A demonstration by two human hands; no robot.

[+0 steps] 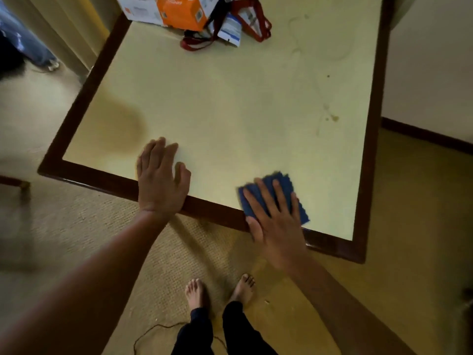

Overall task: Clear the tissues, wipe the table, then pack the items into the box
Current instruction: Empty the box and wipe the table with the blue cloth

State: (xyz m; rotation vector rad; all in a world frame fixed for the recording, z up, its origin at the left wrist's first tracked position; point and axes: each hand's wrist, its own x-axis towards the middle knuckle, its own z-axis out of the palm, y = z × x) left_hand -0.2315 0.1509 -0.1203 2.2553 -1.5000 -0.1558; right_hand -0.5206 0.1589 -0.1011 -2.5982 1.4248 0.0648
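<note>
A blue cloth (pixel 281 185) lies flat on the cream table (pixel 230 103) near its front edge. My right hand (pixel 276 221) presses on the cloth with straight, spread fingers. My left hand (pixel 160 180) rests flat on the table at the dark wooden front rim, fingers straight, holding nothing. At the far edge stands a white and orange box (pixel 174 10), with a red-strapped bag (pixel 245 20) and a white and blue packet (pixel 231 30) beside it. Faint stains (pixel 330 116) mark the tabletop on the right. No tissues are in view.
The table has a dark wooden rim (pixel 371 124). Beige carpet (pixel 76 226) lies around it, with my bare feet (pixel 220 290) and a thin cord (pixel 153 331) below the front edge. A person's leg in jeans (pixel 28 39) stands at the far left.
</note>
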